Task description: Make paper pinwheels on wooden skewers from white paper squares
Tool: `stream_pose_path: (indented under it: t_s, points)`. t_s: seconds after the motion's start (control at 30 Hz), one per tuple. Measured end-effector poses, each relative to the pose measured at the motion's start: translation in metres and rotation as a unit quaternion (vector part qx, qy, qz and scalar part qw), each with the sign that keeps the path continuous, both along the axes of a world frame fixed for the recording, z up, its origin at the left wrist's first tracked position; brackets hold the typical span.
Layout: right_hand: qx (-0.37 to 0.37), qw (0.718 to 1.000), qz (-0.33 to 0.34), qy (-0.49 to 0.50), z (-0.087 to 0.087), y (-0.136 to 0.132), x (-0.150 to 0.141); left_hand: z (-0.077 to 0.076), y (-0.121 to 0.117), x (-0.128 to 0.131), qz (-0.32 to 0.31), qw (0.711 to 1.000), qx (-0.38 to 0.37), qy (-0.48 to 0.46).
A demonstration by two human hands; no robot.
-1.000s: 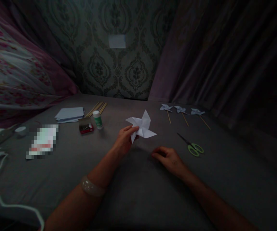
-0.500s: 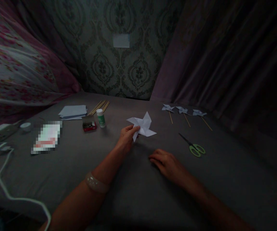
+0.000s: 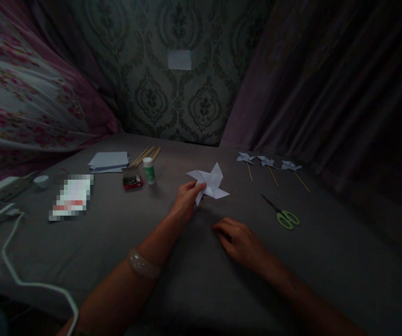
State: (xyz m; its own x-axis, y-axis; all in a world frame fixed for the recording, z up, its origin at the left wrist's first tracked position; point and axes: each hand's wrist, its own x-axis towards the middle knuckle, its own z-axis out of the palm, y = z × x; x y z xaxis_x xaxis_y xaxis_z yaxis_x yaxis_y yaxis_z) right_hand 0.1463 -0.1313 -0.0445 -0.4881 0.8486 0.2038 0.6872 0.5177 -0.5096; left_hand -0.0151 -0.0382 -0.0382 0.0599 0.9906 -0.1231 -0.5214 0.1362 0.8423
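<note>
A white paper pinwheel (image 3: 213,183) with pointed blades is in my left hand (image 3: 188,198). The thumb presses on its front near the centre, and the other fingers are behind the paper, partly hidden. Below and to the right, my right hand (image 3: 238,239) rests low over the cloth, apart from the pinwheel. Its fingers are curled, with thumb and fingertips drawn together. Whatever may be between those tips is too small to make out. Green-handled scissors (image 3: 280,214) lie to the right of that hand.
Three pinwheels on sticks (image 3: 266,162) lie at the back right. Left of my hands stand a glue bottle (image 3: 149,171) and an open red box (image 3: 132,182) of small items. Behind are wooden sticks (image 3: 147,155) and stacked paper (image 3: 108,161). A white cable (image 3: 33,284) runs along the left.
The whole view has shifted slightly, moving things a little to the right. My right hand has come slightly left, its fingertips closer together. The left hand keeps its hold on the pinwheel.
</note>
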Motion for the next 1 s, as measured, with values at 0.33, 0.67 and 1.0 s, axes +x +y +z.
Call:
stream_pose_path:
  t_s: [0.33, 0.67, 1.0]
  points:
    - [0.000, 1.000, 0.005, 0.030, -0.007, 0.003, -0.002, -0.004, 0.001, 0.001, -0.005, 1.000, 0.021, -0.002]
    - [-0.019, 0.982, -0.067, 0.178, 0.036, 0.020, -0.003, 0.005, -0.006, 0.003, -0.009, 1.000, 0.019, 0.012]
    - [0.087, 0.940, -0.187, 0.271, 0.032, 0.050, -0.009, 0.017, -0.018, 0.008, -0.011, 0.990, 0.099, 0.100]
